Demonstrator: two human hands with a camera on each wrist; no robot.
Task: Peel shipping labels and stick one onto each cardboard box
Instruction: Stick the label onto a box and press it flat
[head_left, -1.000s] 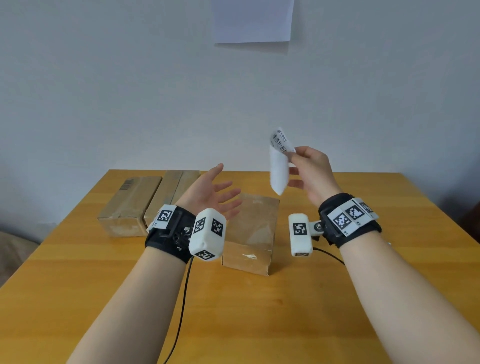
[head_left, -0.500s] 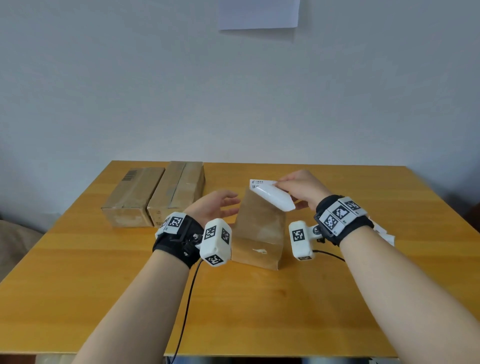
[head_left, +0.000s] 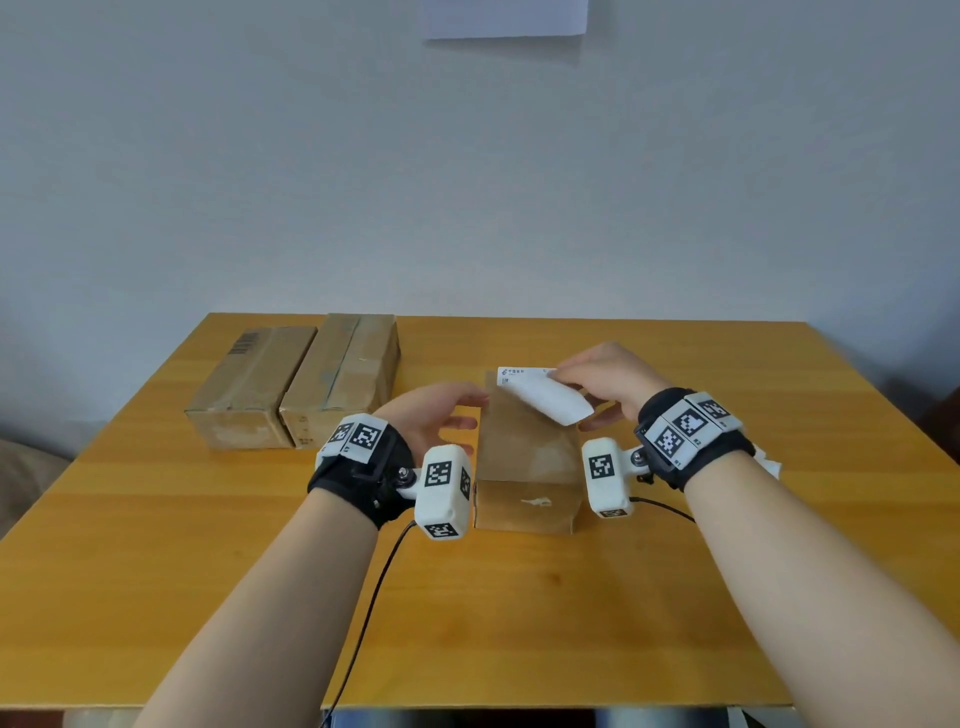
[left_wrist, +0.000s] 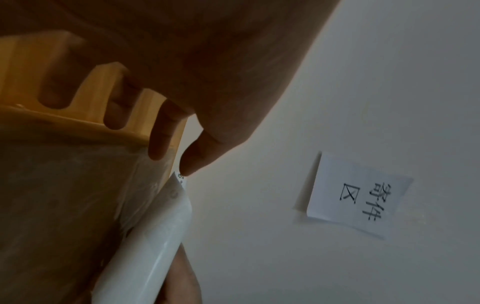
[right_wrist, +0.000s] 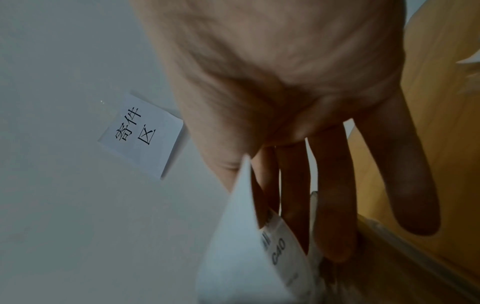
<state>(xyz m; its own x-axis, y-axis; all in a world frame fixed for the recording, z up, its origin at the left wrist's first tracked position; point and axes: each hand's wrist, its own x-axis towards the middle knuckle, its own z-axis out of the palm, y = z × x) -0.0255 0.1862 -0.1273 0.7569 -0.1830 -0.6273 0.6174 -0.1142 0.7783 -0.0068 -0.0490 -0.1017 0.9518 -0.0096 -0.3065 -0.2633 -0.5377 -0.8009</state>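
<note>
A brown cardboard box (head_left: 524, 457) stands in the middle of the table. My right hand (head_left: 574, 383) pinches a white shipping label (head_left: 545, 399) between thumb and fingers. The label's printed far end lies on the box's far top edge while the near end curls up off the box. In the right wrist view the label (right_wrist: 249, 242) hangs under straight fingers (right_wrist: 335, 205). My left hand (head_left: 457, 410) sits at the box's left side with relaxed fingers. In the left wrist view its thumb tip (left_wrist: 192, 164) touches the corner of the label (left_wrist: 161, 236).
Two more cardboard boxes (head_left: 249, 387) (head_left: 340, 379) lie side by side at the back left. A white scrap of paper (head_left: 769, 460) shows behind my right wrist. A paper sign (head_left: 506, 18) hangs on the wall. A black cable (head_left: 374, 597) runs off the front edge.
My right hand brought the label down from the air onto the box's far top edge. The left hand dropped from open in the air to the box's left side.
</note>
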